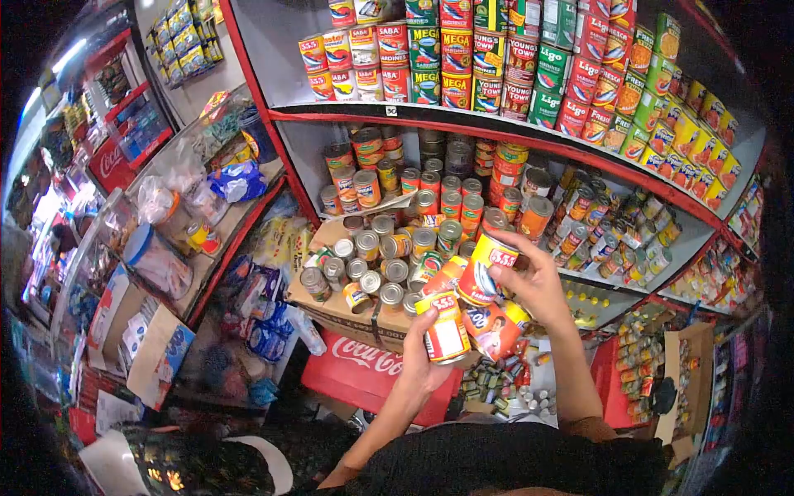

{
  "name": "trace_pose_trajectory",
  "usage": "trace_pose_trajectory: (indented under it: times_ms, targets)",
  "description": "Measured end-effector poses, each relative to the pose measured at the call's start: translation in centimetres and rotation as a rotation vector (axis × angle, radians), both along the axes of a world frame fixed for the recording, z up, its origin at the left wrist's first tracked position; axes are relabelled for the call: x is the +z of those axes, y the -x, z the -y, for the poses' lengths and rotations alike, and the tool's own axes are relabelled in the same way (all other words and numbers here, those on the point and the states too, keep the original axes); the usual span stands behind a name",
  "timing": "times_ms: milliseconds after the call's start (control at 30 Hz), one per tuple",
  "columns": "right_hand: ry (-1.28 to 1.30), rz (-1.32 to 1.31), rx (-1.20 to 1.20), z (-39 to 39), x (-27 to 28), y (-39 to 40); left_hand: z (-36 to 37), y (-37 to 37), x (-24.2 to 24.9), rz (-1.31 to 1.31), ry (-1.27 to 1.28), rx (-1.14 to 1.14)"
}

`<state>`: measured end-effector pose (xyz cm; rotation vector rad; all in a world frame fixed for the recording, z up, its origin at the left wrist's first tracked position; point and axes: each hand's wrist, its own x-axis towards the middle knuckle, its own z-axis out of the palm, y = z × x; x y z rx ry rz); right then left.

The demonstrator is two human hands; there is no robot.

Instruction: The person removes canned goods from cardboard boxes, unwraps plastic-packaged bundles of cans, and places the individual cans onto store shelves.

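Note:
My left hand (pixel 422 369) is closed around a yellow and red 555 sardine can (pixel 446 337), held upright with its white label panel facing me. My right hand (pixel 538 285) grips a second 555 sardine can (pixel 477 281), tilted, just above and to the right of the first. Behind and below the two cans are red-and-yellow printed packages (pixel 499 328), partly covered by them. Close beyond my hands, many loose cans (pixel 391 270) stand in and on an open cardboard box (pixel 337 321).
A red Coca-Cola cooler (pixel 347 372) is below the box. Ahead, the upper shelf (pixel 356 112) carries stacked sardine cans (pixel 426 62); more cans fill the shelf beneath. Left are a counter with a blue-lidded jar (pixel 157 260) and plastic packs (pixel 269 331). An open carton (pixel 686 380) stands right.

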<state>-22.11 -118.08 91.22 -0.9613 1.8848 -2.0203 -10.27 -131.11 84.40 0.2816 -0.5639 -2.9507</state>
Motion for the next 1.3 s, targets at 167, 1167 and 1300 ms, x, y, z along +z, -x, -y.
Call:
trace_pose_trajectory:
  times_ms: [167, 1167, 1300]
  targets:
    - [-0.089, -0.038, -0.066, 2.4, -0.1, -1.3, 3.4, -0.6, 0.6, 0.081, 0.053, -0.099]
    - [-0.656, -0.534, 0.094, 17.9, 6.5, -2.4, 22.1, -1.8, -1.3, -0.017, -0.056, -0.368]
    - [-0.886, -0.736, 0.331, 22.4, 10.4, -0.1, 24.0, -1.8, 1.0, 0.026, -0.011, -0.226]
